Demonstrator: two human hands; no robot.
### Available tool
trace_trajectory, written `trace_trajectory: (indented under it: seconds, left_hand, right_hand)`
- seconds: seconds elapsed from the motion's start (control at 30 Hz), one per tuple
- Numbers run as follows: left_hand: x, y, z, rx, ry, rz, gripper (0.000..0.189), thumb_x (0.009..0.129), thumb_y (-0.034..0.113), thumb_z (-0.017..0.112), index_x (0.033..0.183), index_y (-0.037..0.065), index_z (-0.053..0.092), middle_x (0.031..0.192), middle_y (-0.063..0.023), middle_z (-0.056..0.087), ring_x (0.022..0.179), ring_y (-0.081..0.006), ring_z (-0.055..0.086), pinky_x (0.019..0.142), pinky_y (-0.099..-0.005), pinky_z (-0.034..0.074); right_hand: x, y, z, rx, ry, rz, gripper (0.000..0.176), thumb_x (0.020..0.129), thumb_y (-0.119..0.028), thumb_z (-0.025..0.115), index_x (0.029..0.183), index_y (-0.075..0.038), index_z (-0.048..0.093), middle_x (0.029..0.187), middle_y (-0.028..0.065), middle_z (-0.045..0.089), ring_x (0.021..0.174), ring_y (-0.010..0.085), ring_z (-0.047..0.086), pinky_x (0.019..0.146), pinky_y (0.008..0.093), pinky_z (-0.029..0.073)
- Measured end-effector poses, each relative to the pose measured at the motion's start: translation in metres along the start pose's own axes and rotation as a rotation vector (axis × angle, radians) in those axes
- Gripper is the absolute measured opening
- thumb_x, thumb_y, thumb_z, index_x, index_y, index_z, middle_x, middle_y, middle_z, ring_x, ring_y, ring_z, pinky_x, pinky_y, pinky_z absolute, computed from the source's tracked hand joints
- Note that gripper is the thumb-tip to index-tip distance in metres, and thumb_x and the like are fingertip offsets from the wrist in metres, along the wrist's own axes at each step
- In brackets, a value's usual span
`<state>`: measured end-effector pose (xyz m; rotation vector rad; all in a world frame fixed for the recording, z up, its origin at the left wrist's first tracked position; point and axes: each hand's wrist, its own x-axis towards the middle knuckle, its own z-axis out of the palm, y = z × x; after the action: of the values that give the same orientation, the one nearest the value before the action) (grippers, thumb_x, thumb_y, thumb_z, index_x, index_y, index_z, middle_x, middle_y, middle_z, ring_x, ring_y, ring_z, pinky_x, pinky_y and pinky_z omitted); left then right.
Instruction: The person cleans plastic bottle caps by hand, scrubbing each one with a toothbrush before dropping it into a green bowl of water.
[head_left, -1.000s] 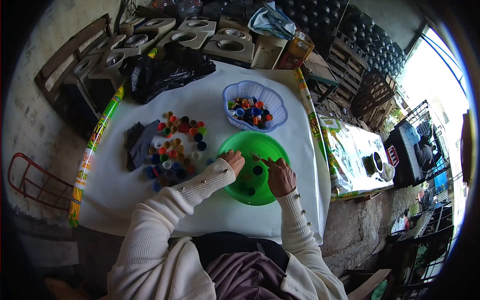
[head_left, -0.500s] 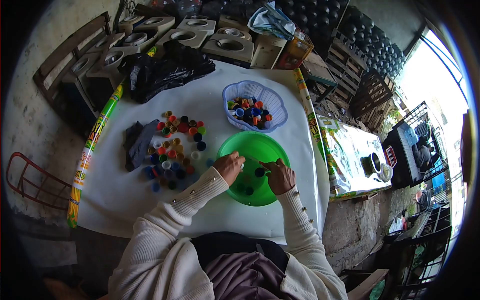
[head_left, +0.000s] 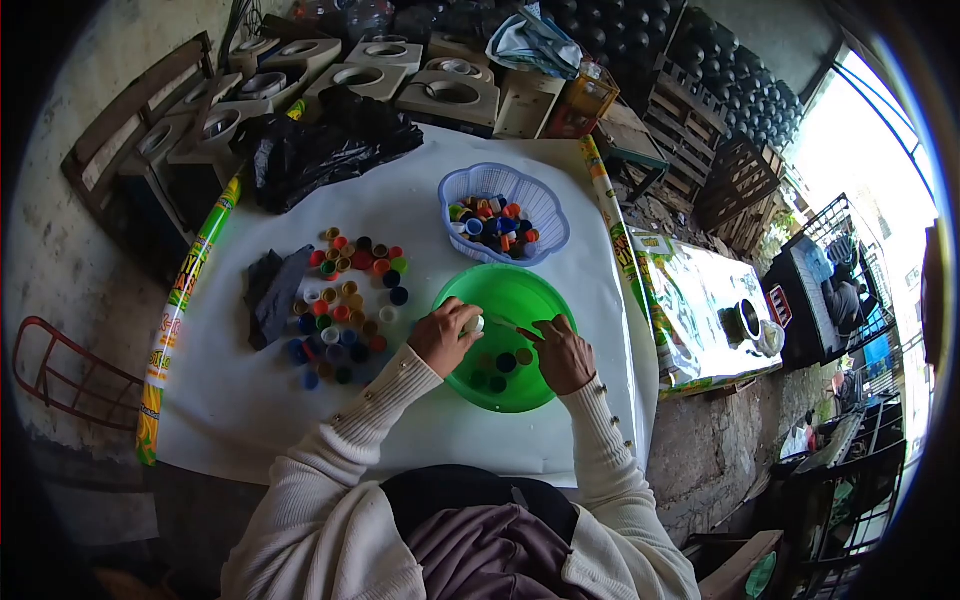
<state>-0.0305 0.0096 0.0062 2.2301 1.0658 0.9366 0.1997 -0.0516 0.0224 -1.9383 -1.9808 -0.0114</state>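
Observation:
My left hand (head_left: pixel 441 336) is over the left rim of a green bowl (head_left: pixel 512 290) and holds a small pale bottle cap (head_left: pixel 472 323) between its fingertips. My right hand (head_left: pixel 563 351) is over the bowl's right side and grips a thin stick-like tool (head_left: pixel 510 324) whose tip points at the cap. A few dark caps (head_left: pixel 503 363) lie in the bowl's bottom. Left of the bowl, several loose coloured caps (head_left: pixel 345 304) are spread on the white table cover (head_left: pixel 420 210).
A lilac basket (head_left: pixel 500 186) with several coloured caps stands behind the bowl. A dark cloth (head_left: pixel 272 291) lies left of the loose caps, a black plastic bag (head_left: pixel 325 145) at the back. Crates and blocks line the far edge.
My left hand has drawn back from inside the bowl to its left rim and now shows a pale cap. My right hand has stayed over the bowl with the tool.

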Motion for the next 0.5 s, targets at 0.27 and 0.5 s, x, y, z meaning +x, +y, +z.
trace_trajectory:
  seconds: [0.27,0.5]
  left_hand:
    - [0.005,-0.001,-0.007,-0.704,-0.224,-0.297,0.029,0.099,0.011,0.063,0.125,-0.002,0.06,0.112,-0.0123,0.068,0.102,-0.0168,0.069,0.088,-0.0268,0.057]
    - [0.008,-0.008,0.004,-1.1,-0.233,-0.442,0.029,0.103,0.007,0.054,0.129,-0.006,0.055,0.115,-0.0121,0.066,0.106,-0.0193,0.068,0.093,-0.0269,0.057]
  right_hand:
    - [-0.018,-0.009,-0.035,0.06,0.015,0.023,0.021,0.091,-0.011,0.065,0.111,-0.014,0.073,0.096,0.0077,0.064,0.081,0.03,0.068,0.067,0.0426,0.053]
    - [-0.049,-0.034,-0.031,0.48,0.139,0.102,0.018,0.093,-0.01,0.068,0.111,-0.01,0.073,0.101,0.0093,0.066,0.079,0.0272,0.07,0.067,0.037,0.054]
